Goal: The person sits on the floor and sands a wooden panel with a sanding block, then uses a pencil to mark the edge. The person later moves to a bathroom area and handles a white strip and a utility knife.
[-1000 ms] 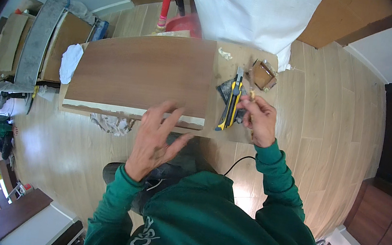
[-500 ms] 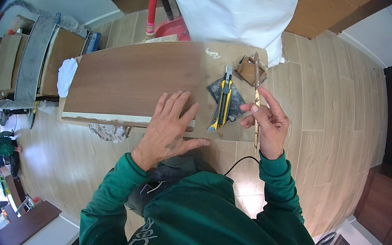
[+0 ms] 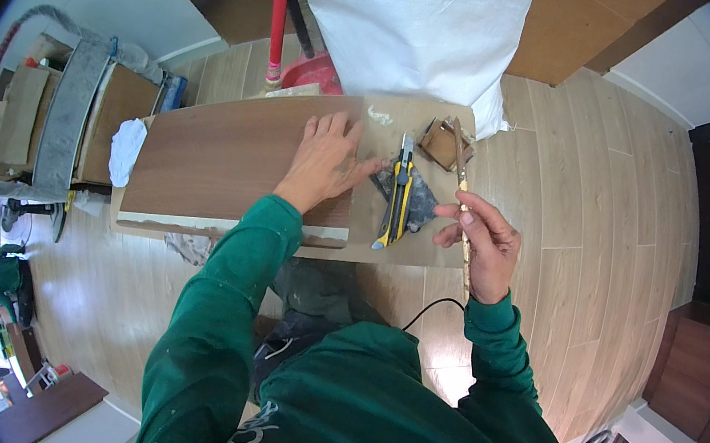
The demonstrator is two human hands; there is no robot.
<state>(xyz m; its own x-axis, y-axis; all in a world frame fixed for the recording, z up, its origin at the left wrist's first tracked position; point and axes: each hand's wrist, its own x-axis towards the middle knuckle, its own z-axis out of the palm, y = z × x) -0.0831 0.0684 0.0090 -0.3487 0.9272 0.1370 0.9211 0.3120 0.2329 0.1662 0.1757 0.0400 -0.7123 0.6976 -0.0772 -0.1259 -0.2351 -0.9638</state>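
Head view: the right hand (image 3: 495, 251) pinches a slim paintbrush-like tool (image 3: 463, 182) between thumb and fingers, at 3 o'clock of the wood-grain panel (image 3: 216, 154); the left hand (image 3: 324, 164) lies spread over that panel, grasping nothing. The tool is probably light, its handle stiff, its brown end perhaps tacky; mid-handle seems the best hold. Its long axis runs nearly 6 to 12 o'clock, brown end toward 12, beside the small cardboard container (image 3: 438, 146).
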